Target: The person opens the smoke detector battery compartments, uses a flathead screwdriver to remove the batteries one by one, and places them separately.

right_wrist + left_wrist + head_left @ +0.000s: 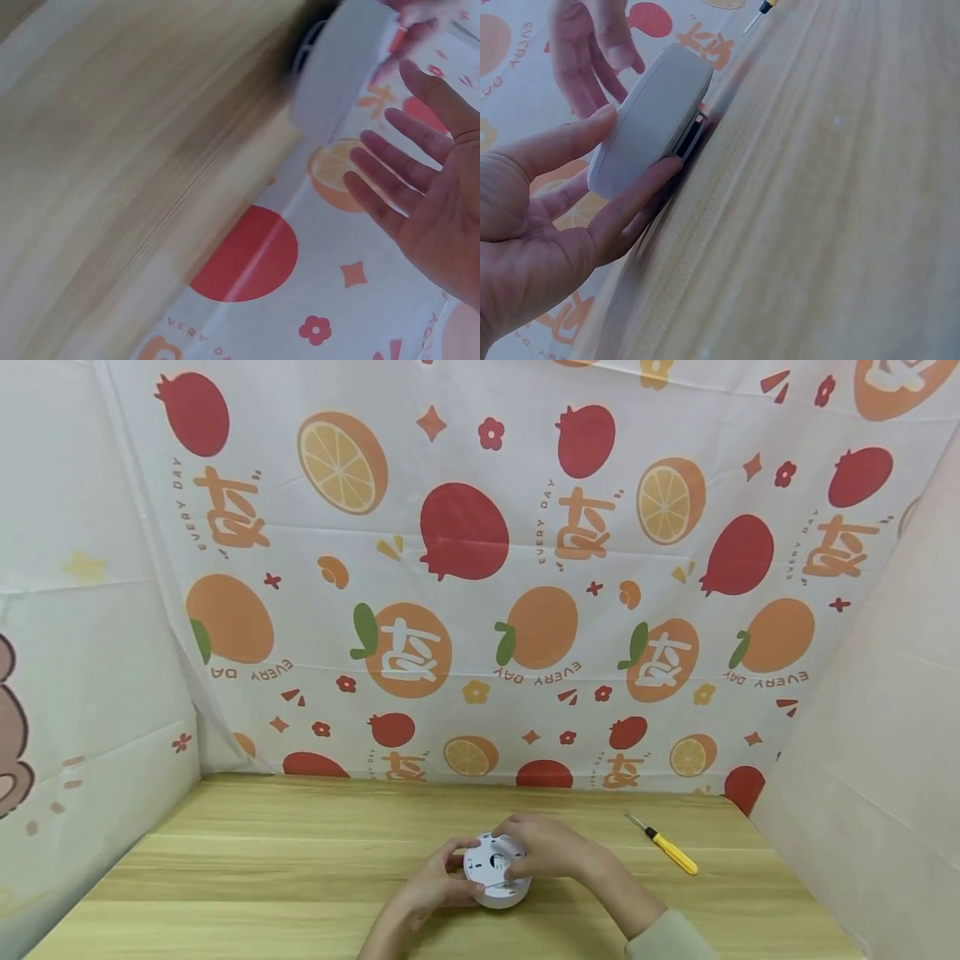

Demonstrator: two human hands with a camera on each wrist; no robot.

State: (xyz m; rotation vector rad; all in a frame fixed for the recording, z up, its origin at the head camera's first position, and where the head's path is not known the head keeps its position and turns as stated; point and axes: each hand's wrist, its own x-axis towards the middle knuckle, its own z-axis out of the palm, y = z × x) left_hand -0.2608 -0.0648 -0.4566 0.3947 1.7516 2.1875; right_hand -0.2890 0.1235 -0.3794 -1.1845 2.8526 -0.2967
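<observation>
A round white smoke detector [504,900] is at the front middle of the table, its printed face with a dark centre hole turned upward. My left hand [438,881] grips its side; in the left wrist view the thumb presses the edge of the white housing [656,112] and the fingers support it from the table side. Over the right part of the face is my right hand [551,846] in the head view. In the right wrist view this hand [442,180] has spread, nearly straight fingers, apart from the blurred detector [337,71].
A yellow-handled screwdriver [671,850] lies on the wooden table [300,860] to the right, its tip pointing toward the back. Behind the table hangs a fruit-print cloth [480,710], and pale cloth walls [885,735] flank both sides.
</observation>
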